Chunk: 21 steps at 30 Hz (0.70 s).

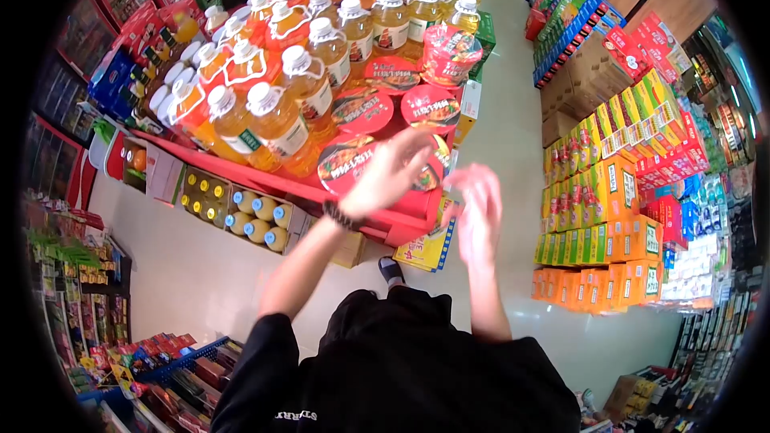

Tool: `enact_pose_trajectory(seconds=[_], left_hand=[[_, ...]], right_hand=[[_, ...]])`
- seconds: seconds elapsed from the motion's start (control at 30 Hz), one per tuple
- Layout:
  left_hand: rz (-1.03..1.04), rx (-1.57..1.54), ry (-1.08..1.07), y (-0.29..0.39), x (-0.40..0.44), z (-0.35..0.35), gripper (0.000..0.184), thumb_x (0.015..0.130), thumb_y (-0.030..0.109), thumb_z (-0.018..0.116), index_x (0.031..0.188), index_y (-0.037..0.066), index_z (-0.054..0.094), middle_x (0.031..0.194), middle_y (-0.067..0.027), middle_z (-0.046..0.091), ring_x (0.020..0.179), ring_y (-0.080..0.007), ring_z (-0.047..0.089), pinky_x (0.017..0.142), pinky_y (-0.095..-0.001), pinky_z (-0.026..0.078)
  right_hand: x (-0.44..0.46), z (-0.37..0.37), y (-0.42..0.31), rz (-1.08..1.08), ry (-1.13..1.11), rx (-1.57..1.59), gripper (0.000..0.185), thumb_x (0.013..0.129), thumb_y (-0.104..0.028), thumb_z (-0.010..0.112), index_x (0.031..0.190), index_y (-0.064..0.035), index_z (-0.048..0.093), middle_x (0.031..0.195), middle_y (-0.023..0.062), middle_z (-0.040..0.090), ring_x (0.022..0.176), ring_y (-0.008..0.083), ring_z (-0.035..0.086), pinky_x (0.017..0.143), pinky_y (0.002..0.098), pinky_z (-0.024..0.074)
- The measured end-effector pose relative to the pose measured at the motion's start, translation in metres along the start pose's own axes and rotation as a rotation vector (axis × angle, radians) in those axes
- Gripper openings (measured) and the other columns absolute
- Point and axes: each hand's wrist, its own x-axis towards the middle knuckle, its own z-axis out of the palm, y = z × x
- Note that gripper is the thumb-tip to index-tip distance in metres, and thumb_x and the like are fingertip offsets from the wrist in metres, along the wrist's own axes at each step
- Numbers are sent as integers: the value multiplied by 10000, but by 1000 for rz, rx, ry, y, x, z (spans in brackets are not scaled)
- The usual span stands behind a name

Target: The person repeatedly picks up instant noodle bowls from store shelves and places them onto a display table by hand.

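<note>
Red instant noodle tubs point(361, 111) stand at the near right corner of a red display table point(321, 190), and one more tub point(451, 54) is stacked higher behind them. My left hand point(393, 172), a dark bracelet at its wrist, is over the nearest tubs and partly covers them; its fingers are apart and hold nothing visible. Just right of the table corner, my right hand point(479, 200) is raised in the air. It is blurred, with its fingers spread and nothing seen in it. Large oil bottles point(277, 124) with white caps stand left of the tubs.
Boxes of bottles point(257, 216) line the floor below the table's front edge. A yellow carton point(425, 250) lies by my foot point(391, 271). Across the aisle point(505, 112) on the right stand stacked orange and yellow boxes point(593, 281). Shelves flank both sides.
</note>
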Motion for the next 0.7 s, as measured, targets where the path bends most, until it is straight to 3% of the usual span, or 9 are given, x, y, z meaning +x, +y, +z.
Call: enact_pose_trajectory(seconds=[0.07,0.13,0.17,0.23,0.33,0.47,0.5,0.57,0.7], left_hand=[[-146,-534,-44,-13,-70,19,401,1009,278,573,1319,25,550,1141,-135,681,1011,-182,674,862,-311,551],[-465,-1345,-286,-50,-142,45,370,1025,208,515,1342,16,521,1227,-127,644,1083,-271,638,982,-394,501],[-545,-1415,-350,-70,-182,69,411,1023,319,486,1334,56,533,1148,-139,639,1060,-294,628,990,-451,480],[-511,-1523,-413,-78,-248,94,455,1013,437,460,1341,130,534,1045,-144,618,1028,-328,606,1005,-540,437],[-264,-1614,-321,-53,-325,103,444,981,454,490,1384,267,490,953,-105,544,969,-334,578,974,-609,412],[-185,-1562,-295,-73,-386,124,440,977,422,502,1372,230,492,897,-94,542,918,-305,584,889,-531,457],[-167,-1504,-287,-67,-399,129,445,975,414,508,1379,230,485,901,-97,545,914,-305,586,879,-526,460],[-119,-1279,-260,-46,-429,138,459,971,399,522,1393,228,472,910,-103,550,905,-305,591,859,-517,466],[6,-871,-229,-6,-512,171,492,963,370,550,1421,225,444,927,-115,562,888,-306,599,819,-497,478]], right_hand=[[-66,27,-2,-30,-287,57,415,996,-179,529,1360,-18,411,1278,223,559,1050,267,639,488,269,547],[-121,44,19,144,-438,-3,417,950,-77,556,1334,45,451,1310,244,556,1064,256,640,539,249,548],[-139,60,28,171,-490,5,426,943,-68,568,1353,12,488,1288,155,582,969,131,624,581,221,525],[-182,75,52,7,-492,-412,418,940,-127,619,1334,-26,523,1111,135,666,939,193,658,641,330,524],[-241,91,29,159,-586,-775,343,969,-146,571,1299,-51,556,1019,180,698,939,251,680,859,392,499],[-299,115,-2,179,-464,-1066,249,984,-162,537,1215,-118,617,919,181,691,866,259,684,807,384,507],[-319,115,11,-67,-275,-881,246,900,-225,655,1113,-102,646,846,160,664,727,278,633,655,404,477],[-379,98,58,-57,-85,-934,215,889,-189,643,1078,-87,650,780,129,648,688,276,609,639,385,470],[-455,104,4,-232,-83,-688,141,863,-158,557,922,-61,642,691,80,585,664,239,547,787,314,430]])
